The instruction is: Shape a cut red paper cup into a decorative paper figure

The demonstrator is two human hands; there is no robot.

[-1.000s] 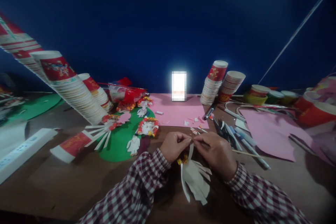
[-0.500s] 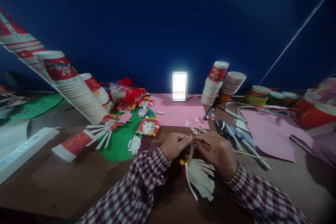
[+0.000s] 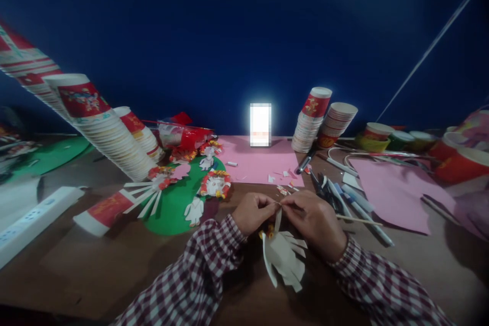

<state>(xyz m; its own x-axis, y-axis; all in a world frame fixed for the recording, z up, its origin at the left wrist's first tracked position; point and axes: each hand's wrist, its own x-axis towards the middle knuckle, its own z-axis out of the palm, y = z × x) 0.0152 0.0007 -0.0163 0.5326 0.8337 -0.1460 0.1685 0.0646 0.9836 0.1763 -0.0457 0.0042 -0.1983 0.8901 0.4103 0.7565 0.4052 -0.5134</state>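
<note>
Over the middle of the table, my left hand (image 3: 252, 213) and my right hand (image 3: 316, 221) meet fingertip to fingertip. Both are closed in a pinch at the upper end of one narrow strip of a cut paper cup (image 3: 283, 257). The cup hangs below them, its wall slit into several pale strips that fan down and to the right. Yellow curled bits show at its upper left edge. The exact tip of the pinched strip is hidden by my fingers. Left of my hands, a green paper sheet (image 3: 168, 214) carries white cut-out figures (image 3: 194, 211) and curled paper rings (image 3: 216, 184).
Stacked paper cups (image 3: 103, 127) lean at the left, near a power strip (image 3: 38, 219) and a lying red cup (image 3: 105, 211). A pink sheet (image 3: 248, 170) with scraps lies behind my hands. Pens (image 3: 359, 211) and another pink sheet (image 3: 393, 193) are at the right.
The cut cup has swung slightly left and turned, so less of its red outside shows. My hands have stayed nearly in place, still pinching the strip.
</note>
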